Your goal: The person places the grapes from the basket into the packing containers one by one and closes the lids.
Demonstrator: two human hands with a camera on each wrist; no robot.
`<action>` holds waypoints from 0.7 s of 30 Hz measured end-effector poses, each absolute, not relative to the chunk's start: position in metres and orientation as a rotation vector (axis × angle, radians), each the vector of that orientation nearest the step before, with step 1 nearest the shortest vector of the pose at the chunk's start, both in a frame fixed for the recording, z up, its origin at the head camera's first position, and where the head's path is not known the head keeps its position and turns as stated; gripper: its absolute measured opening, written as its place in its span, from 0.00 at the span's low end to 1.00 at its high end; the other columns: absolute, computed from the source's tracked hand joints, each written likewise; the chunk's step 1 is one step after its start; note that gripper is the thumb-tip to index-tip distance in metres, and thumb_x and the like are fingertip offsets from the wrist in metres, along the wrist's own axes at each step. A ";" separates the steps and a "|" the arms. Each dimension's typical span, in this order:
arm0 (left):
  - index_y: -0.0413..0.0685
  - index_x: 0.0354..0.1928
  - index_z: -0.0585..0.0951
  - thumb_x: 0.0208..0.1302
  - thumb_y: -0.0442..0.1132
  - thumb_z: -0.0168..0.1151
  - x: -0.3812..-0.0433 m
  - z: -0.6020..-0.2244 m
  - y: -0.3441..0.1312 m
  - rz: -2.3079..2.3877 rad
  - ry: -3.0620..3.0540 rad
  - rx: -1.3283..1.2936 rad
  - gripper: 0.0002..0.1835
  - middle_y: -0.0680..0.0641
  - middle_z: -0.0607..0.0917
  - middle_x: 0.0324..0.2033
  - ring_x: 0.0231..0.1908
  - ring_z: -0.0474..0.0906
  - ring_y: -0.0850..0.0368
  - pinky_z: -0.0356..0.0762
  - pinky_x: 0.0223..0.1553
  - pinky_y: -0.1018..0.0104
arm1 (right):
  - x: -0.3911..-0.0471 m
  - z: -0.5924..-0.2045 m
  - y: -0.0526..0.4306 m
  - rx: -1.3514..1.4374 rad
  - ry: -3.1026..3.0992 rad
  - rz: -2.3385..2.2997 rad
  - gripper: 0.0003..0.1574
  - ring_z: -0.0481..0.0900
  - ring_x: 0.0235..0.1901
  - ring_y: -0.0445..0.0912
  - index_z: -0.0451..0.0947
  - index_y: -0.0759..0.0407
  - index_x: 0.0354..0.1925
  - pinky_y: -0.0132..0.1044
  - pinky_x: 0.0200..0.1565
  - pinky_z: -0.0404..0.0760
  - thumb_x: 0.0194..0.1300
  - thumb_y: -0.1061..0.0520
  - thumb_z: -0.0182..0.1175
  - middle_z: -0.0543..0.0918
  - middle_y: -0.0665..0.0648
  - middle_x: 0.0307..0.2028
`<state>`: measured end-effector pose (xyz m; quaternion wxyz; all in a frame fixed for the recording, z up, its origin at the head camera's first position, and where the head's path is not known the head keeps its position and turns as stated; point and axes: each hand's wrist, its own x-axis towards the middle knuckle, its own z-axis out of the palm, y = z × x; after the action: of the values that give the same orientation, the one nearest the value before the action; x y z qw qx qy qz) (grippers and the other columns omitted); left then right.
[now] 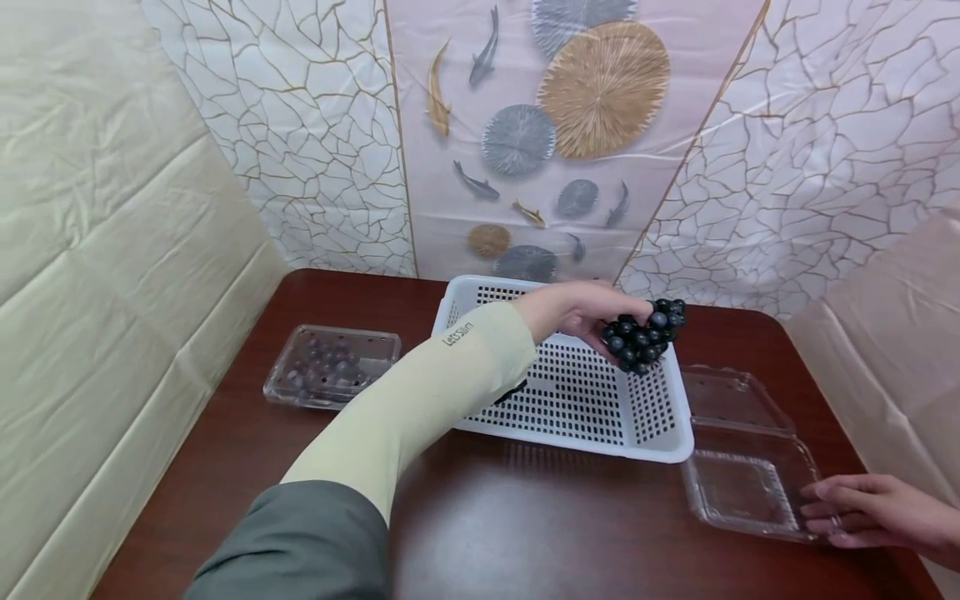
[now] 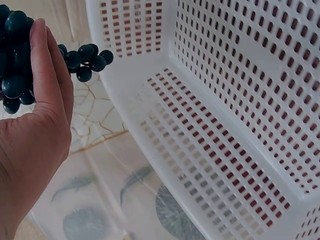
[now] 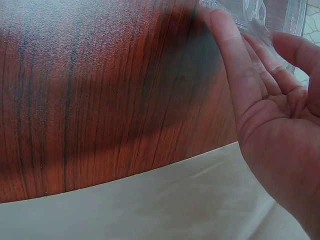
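My left hand (image 1: 592, 315) grips a bunch of dark grapes (image 1: 642, 340) over the right end of a white perforated basket (image 1: 678, 446). In the left wrist view the grapes (image 2: 15, 55) show on both sides of the fingers, beside the basket wall. Low on the right, my right hand (image 1: 870, 510) holds the near right edge of an open clear plastic clamshell box (image 1: 701, 492), thumb on one side and fingers on the other. The right wrist view has the box's corner (image 3: 257, 17) between the thumb and fingers.
A clear plastic box (image 1: 386, 350) with reddish-purple grapes (image 1: 326, 367) inside stands at the left of the dark wooden table (image 1: 487, 517). The clamshell's lid (image 1: 738, 400) lies folded back next to the basket. Patterned cloth walls (image 1: 330, 125) surround the back and sides.
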<state>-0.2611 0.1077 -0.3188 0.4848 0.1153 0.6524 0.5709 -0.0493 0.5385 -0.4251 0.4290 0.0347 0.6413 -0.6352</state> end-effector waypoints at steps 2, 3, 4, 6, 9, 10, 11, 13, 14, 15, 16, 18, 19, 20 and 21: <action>0.40 0.48 0.82 0.75 0.38 0.61 -0.257 -0.319 0.115 1.387 1.583 0.275 0.08 0.38 0.87 0.42 0.38 0.87 0.43 0.92 0.50 0.46 | -0.049 -0.425 0.540 0.099 1.605 -1.577 0.25 0.91 0.51 0.49 0.85 0.64 0.58 0.44 0.53 0.92 0.90 0.60 0.40 0.90 0.55 0.53; 0.41 0.47 0.82 0.75 0.38 0.61 -0.255 -0.319 0.119 1.384 1.576 0.273 0.07 0.38 0.87 0.41 0.37 0.87 0.43 0.92 0.49 0.46 | -0.049 -0.426 0.541 0.099 1.594 -1.578 0.25 0.90 0.52 0.49 0.84 0.65 0.58 0.44 0.53 0.92 0.90 0.60 0.40 0.90 0.55 0.53; 0.41 0.46 0.82 0.75 0.38 0.61 -0.253 -0.319 0.123 1.377 1.573 0.272 0.07 0.38 0.87 0.41 0.37 0.87 0.44 0.93 0.47 0.47 | -0.049 -0.426 0.542 0.095 1.576 -1.583 0.25 0.90 0.52 0.49 0.84 0.64 0.59 0.44 0.54 0.91 0.90 0.60 0.39 0.90 0.54 0.54; 0.42 0.46 0.82 0.74 0.37 0.61 -0.248 -0.318 0.131 1.360 1.575 0.268 0.07 0.38 0.87 0.41 0.36 0.87 0.44 0.93 0.47 0.46 | -0.048 -0.427 0.543 0.084 1.545 -1.594 0.26 0.90 0.53 0.48 0.85 0.61 0.59 0.44 0.54 0.91 0.90 0.61 0.39 0.90 0.53 0.54; 0.42 0.47 0.81 0.73 0.38 0.62 -0.242 -0.316 0.143 1.327 1.587 0.278 0.07 0.38 0.86 0.41 0.37 0.87 0.45 0.92 0.50 0.45 | -0.048 -0.427 0.543 0.076 1.533 -1.597 0.27 0.90 0.53 0.47 0.86 0.57 0.58 0.43 0.54 0.91 0.90 0.61 0.38 0.90 0.52 0.54; 0.42 0.48 0.81 0.73 0.38 0.62 -0.240 -0.315 0.147 1.318 1.590 0.277 0.08 0.39 0.86 0.42 0.37 0.87 0.45 0.92 0.51 0.45 | -0.048 -0.427 0.543 0.080 1.539 -1.591 0.27 0.90 0.53 0.47 0.86 0.58 0.58 0.43 0.54 0.91 0.90 0.62 0.38 0.90 0.52 0.54; 0.42 0.48 0.81 0.73 0.38 0.63 -0.238 -0.314 0.150 1.310 1.595 0.279 0.08 0.39 0.86 0.42 0.37 0.87 0.45 0.92 0.51 0.45 | -0.048 -0.427 0.543 0.089 1.555 -1.580 0.27 0.90 0.53 0.47 0.85 0.60 0.58 0.44 0.54 0.91 0.89 0.62 0.38 0.90 0.53 0.54; 0.42 0.48 0.82 0.74 0.38 0.63 -0.233 -0.313 0.157 1.300 1.604 0.279 0.08 0.39 0.87 0.41 0.37 0.87 0.45 0.93 0.48 0.45 | -0.048 -0.425 0.541 0.116 1.603 -1.540 0.25 0.90 0.52 0.47 0.84 0.67 0.59 0.44 0.54 0.91 0.89 0.61 0.39 0.90 0.55 0.54; 0.41 0.47 0.82 0.74 0.38 0.64 -0.231 -0.313 0.160 1.295 1.609 0.280 0.08 0.38 0.87 0.41 0.37 0.87 0.45 0.93 0.45 0.46 | -0.047 -0.425 0.541 0.131 1.620 -1.521 0.25 0.90 0.52 0.47 0.82 0.71 0.59 0.45 0.54 0.91 0.89 0.61 0.39 0.90 0.56 0.54; 0.41 0.46 0.82 0.74 0.39 0.64 -0.228 -0.313 0.163 1.290 1.611 0.285 0.08 0.39 0.87 0.41 0.37 0.87 0.45 0.93 0.43 0.46 | -0.048 -0.425 0.541 0.145 1.648 -1.498 0.25 0.90 0.52 0.48 0.80 0.76 0.60 0.45 0.53 0.91 0.89 0.61 0.40 0.90 0.57 0.53; 0.41 0.45 0.82 0.74 0.39 0.64 -0.225 -0.313 0.166 1.282 1.616 0.285 0.07 0.39 0.86 0.41 0.36 0.87 0.44 0.94 0.41 0.47 | -0.048 -0.424 0.540 0.162 1.678 -1.473 0.25 0.90 0.51 0.48 0.77 0.80 0.60 0.46 0.53 0.92 0.89 0.60 0.41 0.90 0.58 0.53; 0.40 0.43 0.83 0.74 0.39 0.65 -0.219 -0.312 0.172 1.266 1.628 0.293 0.07 0.39 0.87 0.40 0.36 0.87 0.44 0.94 0.40 0.47 | -0.047 -0.424 0.539 0.182 1.713 -1.439 0.26 0.90 0.51 0.49 0.73 0.84 0.61 0.47 0.53 0.92 0.89 0.60 0.41 0.89 0.61 0.52; 0.40 0.42 0.83 0.74 0.39 0.65 -0.217 -0.312 0.175 1.259 1.629 0.303 0.08 0.39 0.87 0.39 0.35 0.87 0.44 0.94 0.39 0.47 | -0.047 -0.424 0.539 0.195 1.721 -1.429 0.26 0.91 0.51 0.49 0.72 0.85 0.61 0.47 0.53 0.92 0.89 0.60 0.42 0.89 0.61 0.52; 0.40 0.41 0.83 0.74 0.39 0.65 -0.214 -0.312 0.179 1.249 1.637 0.308 0.08 0.40 0.87 0.39 0.35 0.87 0.44 0.94 0.40 0.46 | -0.047 -0.424 0.538 0.205 1.733 -1.417 0.26 0.91 0.50 0.49 0.71 0.85 0.62 0.47 0.53 0.92 0.89 0.60 0.41 0.89 0.62 0.52; 0.40 0.41 0.84 0.74 0.39 0.65 -0.211 -0.312 0.182 1.243 1.641 0.319 0.08 0.40 0.86 0.39 0.35 0.87 0.45 0.94 0.39 0.46 | -0.046 -0.423 0.538 0.215 1.737 -1.411 0.26 0.91 0.50 0.50 0.71 0.86 0.62 0.47 0.53 0.92 0.89 0.60 0.41 0.89 0.62 0.52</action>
<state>-0.2110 0.1823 -0.3122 0.5051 0.1321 0.6799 0.5149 -0.0464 0.5381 -0.4234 0.4320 0.0863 0.6970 -0.5658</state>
